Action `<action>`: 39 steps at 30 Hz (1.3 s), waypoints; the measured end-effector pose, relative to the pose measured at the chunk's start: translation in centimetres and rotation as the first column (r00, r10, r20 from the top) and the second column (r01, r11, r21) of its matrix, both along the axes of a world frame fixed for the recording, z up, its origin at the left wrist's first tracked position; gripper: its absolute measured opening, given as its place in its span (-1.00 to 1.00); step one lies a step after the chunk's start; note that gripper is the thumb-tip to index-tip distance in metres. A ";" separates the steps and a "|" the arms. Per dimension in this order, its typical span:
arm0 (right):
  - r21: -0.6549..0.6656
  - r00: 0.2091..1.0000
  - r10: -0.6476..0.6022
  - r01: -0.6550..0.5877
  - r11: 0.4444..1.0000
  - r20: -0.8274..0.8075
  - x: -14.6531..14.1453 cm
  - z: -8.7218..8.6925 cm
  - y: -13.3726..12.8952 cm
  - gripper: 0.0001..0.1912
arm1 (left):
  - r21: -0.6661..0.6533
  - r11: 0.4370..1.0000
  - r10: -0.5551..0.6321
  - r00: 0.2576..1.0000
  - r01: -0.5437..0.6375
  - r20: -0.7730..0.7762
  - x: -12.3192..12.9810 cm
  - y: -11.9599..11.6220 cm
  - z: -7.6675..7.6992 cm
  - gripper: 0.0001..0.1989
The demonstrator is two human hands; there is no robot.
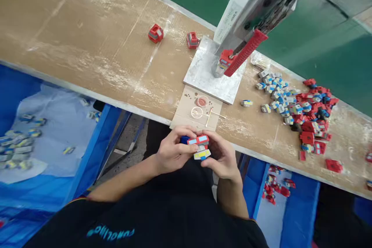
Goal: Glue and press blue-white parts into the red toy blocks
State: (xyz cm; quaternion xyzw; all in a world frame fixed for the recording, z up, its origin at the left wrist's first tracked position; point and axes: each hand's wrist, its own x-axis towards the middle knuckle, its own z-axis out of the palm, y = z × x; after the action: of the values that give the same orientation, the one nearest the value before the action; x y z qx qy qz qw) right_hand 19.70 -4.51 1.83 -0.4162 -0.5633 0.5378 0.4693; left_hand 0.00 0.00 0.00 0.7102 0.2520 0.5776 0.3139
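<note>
Close to my body, just in front of the table edge, both hands hold one small toy vehicle (200,145) with a red upper part, light blue windows and a grey, yellow and blue front piece. My left hand (177,149) grips its left side, thumb on the front. My right hand (222,153) is curled around the right side, thumb near the bottom. A cardboard piece (178,114) lies beyond the hands, bearing a cup of reddish liquid (201,102), a pale round lid (197,112) and cotton swabs (209,116).
A press with a red handle (245,54) stands on a metal plate (200,68), a toy part under it. Behind is a white bottle (234,11). Red and grey parts (315,112) are heaped at right. Two red parts (155,33) sit at left. Blue bins (90,151) flank me.
</note>
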 end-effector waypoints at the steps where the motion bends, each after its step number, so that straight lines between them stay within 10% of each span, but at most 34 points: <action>1: 0.014 0.999 -0.046 0.046 0.999 -0.011 -0.2 -0.1 -0.1 -0.29 | -0.075 0.994 -0.080 0.996 0.081 0.029 -0.2 0.1 0.0 -0.52; 5: 0.103 0.984 -0.172 0.176 0.979 -0.041 -1.1 -0.1 -0.3 -0.30 | -0.282 0.909 -0.269 0.949 0.307 0.165 -0.5 0.1 0.2 -0.10; 14: 0.261 0.964 -0.266 0.258 0.930 -0.005 -2.5 0.7 -0.3 -0.31 | -0.119 0.965 -0.215 0.965 0.234 0.151 -0.3 0.6 0.5 -0.34; 22: 0.274 0.983 -0.184 0.172 0.946 0.017 -1.5 1.0 1.2 -0.43 | -0.225 0.906 -0.327 0.930 0.359 0.168 -1.3 1.0 0.0 -0.32; 29: 0.539 0.904 -0.303 0.101 0.836 0.302 -2.6 2.1 3.6 -0.42 | -0.300 0.908 -0.203 0.933 0.293 0.298 -1.8 2.1 0.4 -0.32; 35: 0.598 0.675 -0.616 0.313 0.738 0.407 2.7 3.8 10.3 -0.66 | -0.372 0.928 0.099 0.959 0.007 0.265 -5.4 7.9 0.9 -0.41; 39: 0.457 0.735 -0.387 0.118 0.882 0.556 4.4 4.0 14.7 -0.62 | -0.372 0.893 -0.254 0.966 0.253 0.046 -4.9 16.0 1.6 -0.37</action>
State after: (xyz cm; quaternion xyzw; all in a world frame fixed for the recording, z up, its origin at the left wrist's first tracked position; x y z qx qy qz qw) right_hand 24.09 10.18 5.87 -0.5439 -0.7200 0.1718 0.3952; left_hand -4.92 15.99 1.60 0.6647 0.2636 0.4717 0.5158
